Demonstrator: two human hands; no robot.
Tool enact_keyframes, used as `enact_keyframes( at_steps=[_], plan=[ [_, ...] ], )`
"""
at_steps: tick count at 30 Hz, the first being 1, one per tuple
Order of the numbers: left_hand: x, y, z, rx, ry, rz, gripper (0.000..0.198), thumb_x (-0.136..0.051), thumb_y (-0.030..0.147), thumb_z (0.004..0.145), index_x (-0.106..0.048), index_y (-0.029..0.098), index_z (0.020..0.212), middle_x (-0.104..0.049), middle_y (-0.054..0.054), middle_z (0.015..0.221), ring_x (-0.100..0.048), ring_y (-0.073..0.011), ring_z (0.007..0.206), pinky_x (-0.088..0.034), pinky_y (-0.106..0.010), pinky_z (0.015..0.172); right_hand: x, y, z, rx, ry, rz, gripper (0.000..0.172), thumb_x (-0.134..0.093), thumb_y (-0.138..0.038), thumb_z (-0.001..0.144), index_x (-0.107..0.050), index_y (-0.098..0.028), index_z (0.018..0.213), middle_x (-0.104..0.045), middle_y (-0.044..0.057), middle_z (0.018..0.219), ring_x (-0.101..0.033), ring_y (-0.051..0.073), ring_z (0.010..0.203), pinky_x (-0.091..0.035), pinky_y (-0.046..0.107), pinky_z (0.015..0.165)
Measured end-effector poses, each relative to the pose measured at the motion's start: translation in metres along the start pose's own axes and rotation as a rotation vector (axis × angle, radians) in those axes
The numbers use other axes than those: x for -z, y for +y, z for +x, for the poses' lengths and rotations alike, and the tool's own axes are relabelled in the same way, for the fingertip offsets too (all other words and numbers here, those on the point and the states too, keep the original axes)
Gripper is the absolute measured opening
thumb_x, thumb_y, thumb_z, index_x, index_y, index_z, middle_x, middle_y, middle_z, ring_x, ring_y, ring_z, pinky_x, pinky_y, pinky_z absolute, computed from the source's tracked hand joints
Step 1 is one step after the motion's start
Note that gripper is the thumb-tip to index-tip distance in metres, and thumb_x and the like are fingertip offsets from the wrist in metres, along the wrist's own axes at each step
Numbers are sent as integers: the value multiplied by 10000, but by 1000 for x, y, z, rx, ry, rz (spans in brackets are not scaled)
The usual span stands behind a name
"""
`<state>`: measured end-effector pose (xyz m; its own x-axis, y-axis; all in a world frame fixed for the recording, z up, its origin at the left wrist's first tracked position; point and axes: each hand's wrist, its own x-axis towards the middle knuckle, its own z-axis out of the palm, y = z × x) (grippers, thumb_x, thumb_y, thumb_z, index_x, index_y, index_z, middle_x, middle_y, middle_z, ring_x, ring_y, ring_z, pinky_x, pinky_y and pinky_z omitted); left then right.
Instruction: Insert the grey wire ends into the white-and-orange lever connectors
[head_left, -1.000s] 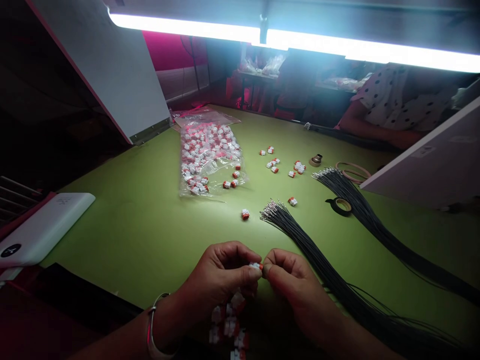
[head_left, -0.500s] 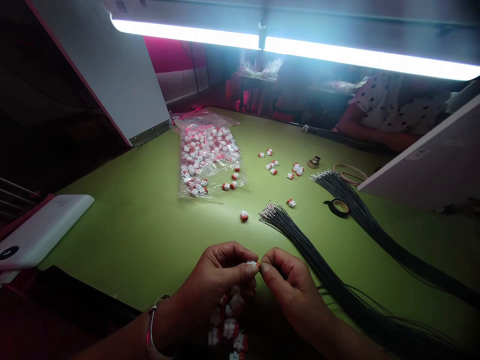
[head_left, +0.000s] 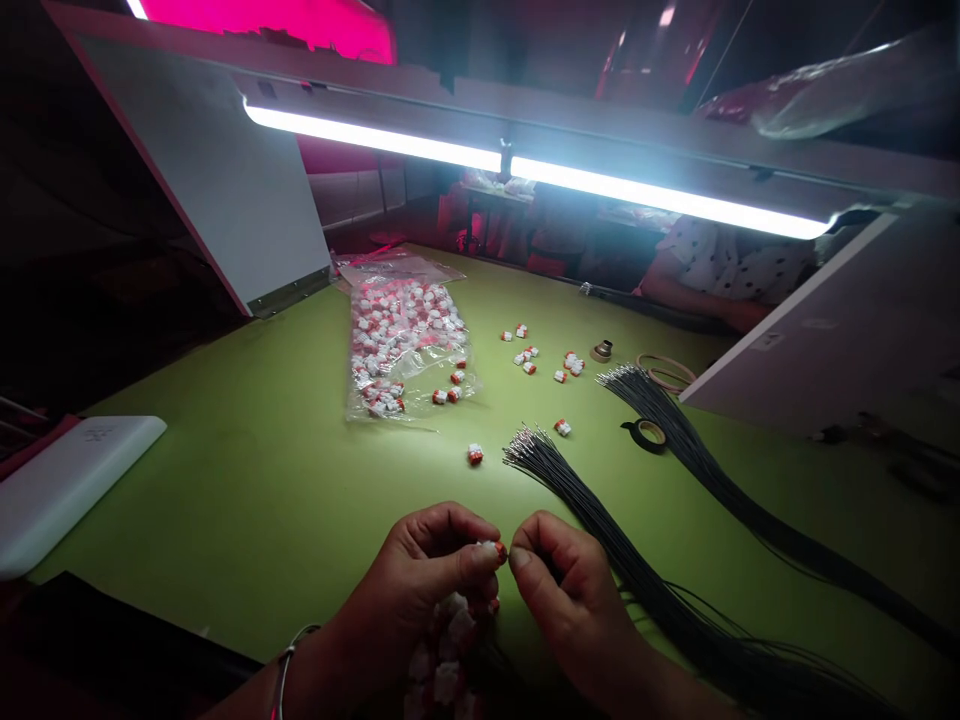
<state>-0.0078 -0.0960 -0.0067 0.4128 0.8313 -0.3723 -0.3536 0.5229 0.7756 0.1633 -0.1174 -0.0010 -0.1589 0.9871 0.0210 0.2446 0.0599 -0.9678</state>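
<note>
- Left hand (head_left: pixel 427 578) sits low over the bench, forearm coming in from the near left, fingers curled, thumb pressing a white-and-orange lever connector (head_left: pixel 489 551) against the fingers in a firm grip.
- Right hand (head_left: pixel 568 592) comes in from the near right, wrist raised, thumb and forefinger pinched together just beside the connector's orange end; anything held in that pinch is too fine to make out.
- A thin metal bangle (head_left: pixel 285 665) circles the left wrist.
- A cluster of similar connectors (head_left: pixel 442 655) hangs below the left hand, partly hidden.
- A bundle of thin dark wires (head_left: pixel 600 525) lies just right of the right hand, with a second bundle (head_left: pixel 694 445) further right.
- Loose connectors (head_left: pixel 474 455) dot the green bench (head_left: pixel 225 520), far of the hands, beside a clear plastic bag of connectors (head_left: pixel 401 350).
- A roll of black tape (head_left: pixel 643 435) lies between the wire bundles.
- A co-worker's polka-dot sleeve (head_left: pixel 720 258) shows at the far right.
</note>
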Motion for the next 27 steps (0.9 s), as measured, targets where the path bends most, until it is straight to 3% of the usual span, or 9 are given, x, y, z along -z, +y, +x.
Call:
enact_keyframes(
  at_steps=[10,14,16,19,20,22,27],
  plan=[
    [-5,-1,-5,-18,-28,88,257,-848,328,699,-673,166,793,-674,-11,579,-573,-102,494,-459,-186,471,4,-11,-8,-14,5,-40,274,-515,-294,909,-436,-206,663,-412,-46,597,-352,113,556,-308,251,510],
    [-1,9,-14,36,-116,269,258,-777,401,760,-660,188,846,-645,3,590,-545,-110,419,-404,-189,372,21,-16,-11,-24,-119,-72,256,-534,-354,932,-544,-186,740,-496,-25,646,-438,130,595,-358,249,542],
    [1,18,-20,32,-236,466,226,-765,385,766,-694,191,856,-673,-20,693,-579,-126,471,-449,-220,419,37,-16,-5,15,-125,-195,211,-546,-365,944,-626,-183,874,-618,13,774,-555,163,707,-409,254,607],
    [-1,35,-22,-123,-355,768,152,-803,307,710,-754,180,779,-704,-64,880,-655,-189,731,-518,-265,646,58,-8,12,96,49,-730,171,-562,-327,954,-663,-197,1001,-684,42,883,-615,182,760,-411,269,655],
    [-2,39,-19,-164,-343,833,134,-782,305,728,-758,176,759,-708,-66,860,-654,-201,764,-511,-271,681,62,-3,19,108,72,-946,138,-580,-296,942,-678,-202,968,-688,44,864,-617,186,737,-395,279,652],
    [-5,46,-9,-221,-252,937,167,-694,316,800,-755,169,749,-707,-55,754,-642,-199,731,-490,-277,680,65,6,33,98,94,-1125,89,-619,-199,893,-697,-173,858,-686,77,803,-612,212,694,-341,303,624],
    [-2,50,24,-387,-66,1197,164,-659,287,789,-761,164,755,-721,-56,777,-626,-203,749,-440,-271,661,54,21,51,116,107,-1230,174,-567,-14,804,-664,-123,711,-664,125,701,-563,204,578,-214,325,573]
  ],
)
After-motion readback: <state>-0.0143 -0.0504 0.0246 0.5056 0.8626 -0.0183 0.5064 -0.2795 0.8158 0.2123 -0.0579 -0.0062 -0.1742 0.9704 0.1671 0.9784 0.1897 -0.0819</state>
